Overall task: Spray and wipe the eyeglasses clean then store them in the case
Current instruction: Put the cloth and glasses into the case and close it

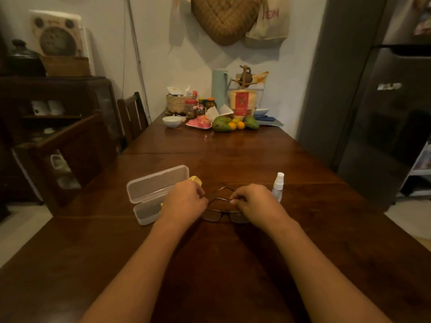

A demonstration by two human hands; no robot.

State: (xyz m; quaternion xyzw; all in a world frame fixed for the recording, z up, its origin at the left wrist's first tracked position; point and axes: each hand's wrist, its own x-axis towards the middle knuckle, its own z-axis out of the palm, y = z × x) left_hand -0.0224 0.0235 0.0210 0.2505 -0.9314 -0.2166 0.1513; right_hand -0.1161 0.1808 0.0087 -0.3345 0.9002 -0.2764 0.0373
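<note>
Low in the centre of the head view, the eyeglasses (221,214) lay on the dark wooden bench (221,271), lenses toward the bottom of the frame and the thin temples crossing above them. The left hand (186,202) had its grip curled in a pinch on one temple, and the right hand (254,203) had its grip pinched on the other. Neither grip held anything else that I could make out.

I judged the temples to be the weak point. With one wire arm in each pinch, an uneven pull or twist would bend one or strain a hinge. The lenses sat against bare wood, so dragging the frame would risk scratching them. A fingertip sliding down would smear the glass.

Just right of the right hand stood the spray bottle (278,187), upright, narrow and close enough that a sideways wrist movement could tip it over.

Left of the left hand, the clear case (149,197) lay open with its lid tilted back. It looked light, so a nudge might skid it or flip the lid shut. The yellow cloth (196,180) showed beside the lid, mostly hidden by the hand. I could not tell whether part of it lay in the tray, where it would stop the frame from seating.
</note>
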